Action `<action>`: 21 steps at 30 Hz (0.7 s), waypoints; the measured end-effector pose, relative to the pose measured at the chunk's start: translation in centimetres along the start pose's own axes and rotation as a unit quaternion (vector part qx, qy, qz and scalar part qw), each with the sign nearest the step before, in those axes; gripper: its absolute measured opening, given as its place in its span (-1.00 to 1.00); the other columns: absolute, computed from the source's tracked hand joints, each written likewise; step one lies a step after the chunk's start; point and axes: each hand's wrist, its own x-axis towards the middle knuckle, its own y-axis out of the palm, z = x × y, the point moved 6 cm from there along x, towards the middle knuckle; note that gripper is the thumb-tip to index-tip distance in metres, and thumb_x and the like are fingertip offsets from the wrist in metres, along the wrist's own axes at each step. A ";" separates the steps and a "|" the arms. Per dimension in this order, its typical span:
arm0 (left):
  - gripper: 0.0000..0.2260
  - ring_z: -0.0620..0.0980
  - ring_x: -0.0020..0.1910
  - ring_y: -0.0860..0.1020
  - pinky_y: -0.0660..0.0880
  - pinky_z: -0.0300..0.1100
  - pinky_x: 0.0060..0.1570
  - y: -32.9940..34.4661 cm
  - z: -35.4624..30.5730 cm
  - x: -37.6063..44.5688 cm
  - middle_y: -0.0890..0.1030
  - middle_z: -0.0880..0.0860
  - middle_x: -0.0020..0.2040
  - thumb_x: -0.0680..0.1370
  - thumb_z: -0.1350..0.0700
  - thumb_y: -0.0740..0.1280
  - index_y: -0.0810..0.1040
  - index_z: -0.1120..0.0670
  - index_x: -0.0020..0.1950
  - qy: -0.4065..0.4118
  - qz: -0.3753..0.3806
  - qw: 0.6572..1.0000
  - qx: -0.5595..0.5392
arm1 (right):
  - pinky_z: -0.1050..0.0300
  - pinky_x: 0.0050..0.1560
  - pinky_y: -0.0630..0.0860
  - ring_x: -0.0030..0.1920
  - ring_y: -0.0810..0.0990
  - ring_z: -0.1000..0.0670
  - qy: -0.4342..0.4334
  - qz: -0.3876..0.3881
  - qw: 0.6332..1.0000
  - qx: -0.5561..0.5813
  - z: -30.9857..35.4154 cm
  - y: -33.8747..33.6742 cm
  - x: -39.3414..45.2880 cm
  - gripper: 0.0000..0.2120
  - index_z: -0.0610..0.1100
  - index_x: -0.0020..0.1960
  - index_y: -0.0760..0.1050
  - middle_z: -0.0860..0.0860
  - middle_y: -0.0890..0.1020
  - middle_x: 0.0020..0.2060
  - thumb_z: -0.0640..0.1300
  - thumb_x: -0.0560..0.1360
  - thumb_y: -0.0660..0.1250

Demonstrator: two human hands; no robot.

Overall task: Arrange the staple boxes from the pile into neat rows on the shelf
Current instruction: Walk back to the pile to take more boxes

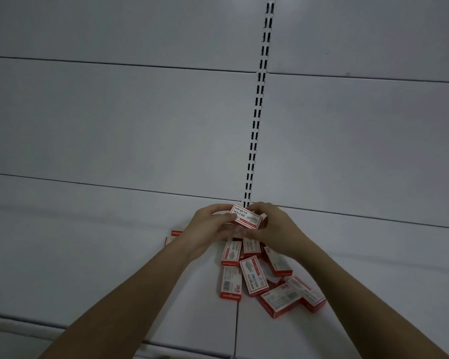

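Staple boxes lie in a messy pile (267,275) on the white shelf (88,268), near the middle of it, where two shelf boards meet at a thin seam. They are red and white and point every which way. Some lean on each other. The pile reaches from the back of the shelf toward the front edge.

I hold one staple box (246,216) up above the back of the pile, close to the back wall (114,125). My left hand (210,229) pinches its left end with my thumb on top. My right hand (275,226) curls round its right end. The box is tilted a bit, with its printed side facing me.

A strip of dark slots (257,112) runs up the back wall right behind my hands.
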 end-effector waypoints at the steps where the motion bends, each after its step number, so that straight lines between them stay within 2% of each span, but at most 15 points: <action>1: -0.75 0.14 -0.03 0.67 0.63 -0.15 -0.11 0.5 0.1 0.3 0.68 0.23 -0.03 0.52 0.30 0.36 0.53 0.20 0.20 0.002 0.004 1.000 -0.003 | 0.17 -0.06 0.57 -0.02 0.54 0.08 -0.016 -0.027 0.999 -0.016 -0.2 -0.3 -0.1 -0.56 0.01 0.25 0.46 0.09 0.51 0.03 -0.01 0.40 0.47; 5: -0.76 0.06 -0.09 0.69 0.62 -0.17 -0.19 2.1 0.4 1.7 0.70 0.10 -0.04 0.53 0.17 0.38 0.54 0.07 0.19 0.022 0.003 0.996 0.091 | 0.30 -0.16 0.51 -0.08 0.55 0.14 -0.005 -0.070 0.998 -0.004 -3.4 -2.3 -0.1 -0.58 0.02 0.26 0.48 0.10 0.52 0.02 -0.07 0.42 0.46; 9: -0.80 -0.09 -0.10 0.64 0.57 -0.28 -0.25 1.5 1.0 2.9 0.65 -0.04 0.01 0.52 0.11 0.39 0.58 -0.04 0.13 0.063 -0.026 0.967 0.247 | 0.23 -0.13 0.54 -0.10 0.60 0.11 0.051 -0.077 0.995 0.028 -7.6 -3.7 -0.5 -0.66 0.04 0.22 0.49 0.09 0.60 0.06 -0.08 0.46 0.42; 11: -0.79 -0.11 -0.04 0.61 0.56 -0.31 -0.23 1.5 2.2 3.3 0.61 -0.10 0.05 0.52 0.10 0.39 0.58 -0.09 0.13 0.066 0.011 0.949 0.307 | 0.30 -0.17 0.50 -0.13 0.60 0.15 0.060 -0.080 0.994 0.044 -9.1 -3.9 -0.8 -0.72 0.10 0.16 0.51 0.12 0.62 0.03 -0.06 0.46 0.41; 12: -0.76 -0.13 0.01 0.60 0.56 -0.32 -0.17 1.7 2.9 3.4 0.58 -0.14 0.08 0.52 0.06 0.38 0.56 -0.12 0.18 0.067 0.044 0.931 0.356 | 0.33 -0.19 0.49 -0.13 0.59 0.17 0.058 -0.076 0.995 0.041 -9.4 -4.0 -1.0 -0.72 0.10 0.15 0.51 0.13 0.62 0.03 -0.06 0.46 0.41; 15: -0.66 -0.12 0.16 0.49 0.46 -0.27 0.08 2.9 4.4 3.7 0.50 -0.11 0.18 0.52 -0.09 0.36 0.50 -0.16 0.29 0.116 0.130 0.820 0.545 | 0.41 -0.23 0.46 -0.10 0.53 0.24 0.033 -0.064 0.997 0.009 -9.6 -3.9 -1.2 -0.70 0.11 0.15 0.50 0.18 0.57 0.02 -0.06 0.44 0.41; 16: -0.66 -0.14 0.16 0.46 0.42 -0.28 0.09 3.1 4.4 3.6 0.49 -0.10 0.19 0.51 -0.11 0.35 0.51 -0.16 0.29 0.126 0.135 0.803 0.566 | 0.41 -0.21 0.44 -0.08 0.52 0.24 0.025 -0.062 0.998 0.003 -9.5 -3.7 -1.3 -0.69 0.10 0.17 0.49 0.19 0.55 0.02 -0.06 0.45 0.41; 19: -0.72 -0.27 0.01 0.45 0.41 -0.39 -0.08 2.1 3.5 3.5 0.48 -0.14 0.09 0.46 -0.14 0.39 0.54 -0.20 0.16 0.101 0.114 0.807 0.570 | 0.43 -0.22 0.41 -0.07 0.51 0.24 0.007 -0.050 0.999 -0.013 -8.8 -2.7 -1.7 -0.65 0.06 0.22 0.48 0.21 0.51 0.01 -0.06 0.45 0.42; 21: -0.81 -0.22 -0.03 0.50 0.46 -0.35 -0.18 0.6 3.2 3.4 0.48 -0.17 0.03 0.44 -0.15 0.41 0.54 -0.19 0.01 0.067 0.095 0.813 0.570 | 0.49 -0.19 0.43 -0.07 0.51 0.24 0.001 -0.043 0.999 -0.014 -8.5 -2.2 -1.8 -0.62 0.03 0.24 0.48 0.20 0.50 0.01 -0.09 0.45 0.43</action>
